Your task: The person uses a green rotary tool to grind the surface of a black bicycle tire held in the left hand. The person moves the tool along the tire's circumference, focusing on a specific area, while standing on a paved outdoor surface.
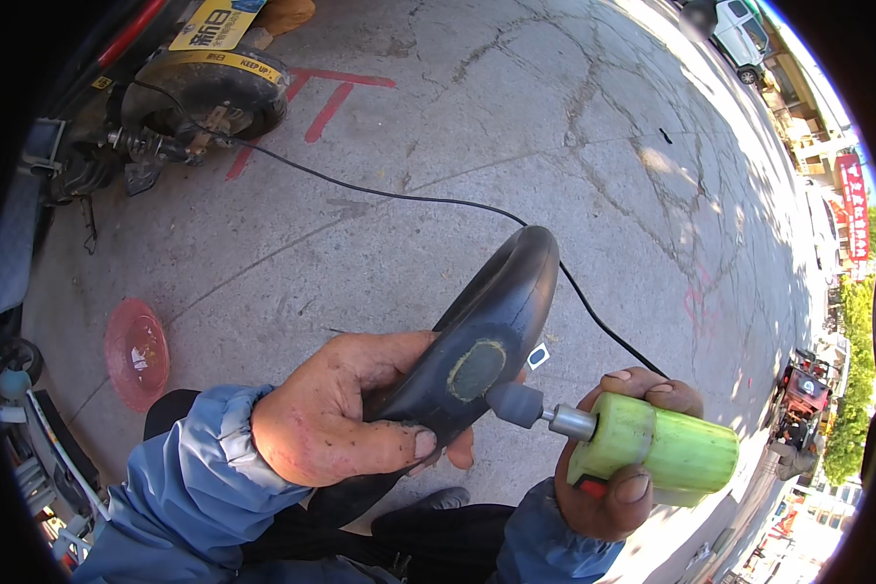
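Note:
My left hand [326, 419] grips a black rubber inner tube [524, 282], its fingers wrapped round the tube and the thumb lying along the near side. On the tube's upper face is a dull, scuffed oval [477, 370] with a pale yellowish rim. My right hand [613, 501] is closed round a green electric grinder [691, 453] with a red switch. The grinder's grey grinding head [516, 404] points left, right beside the oval's lower edge; whether it touches the rubber I cannot tell. The tube's lower end runs down toward my lap.
A black cable [399, 197] crosses the concrete from a parked two-wheeler's wheel [234, 97] toward the grinder. A pink plastic basin [119, 341] stands at left. A small white square [538, 356] with a dark oval appears beyond the tube. A white vehicle [742, 39] is far right.

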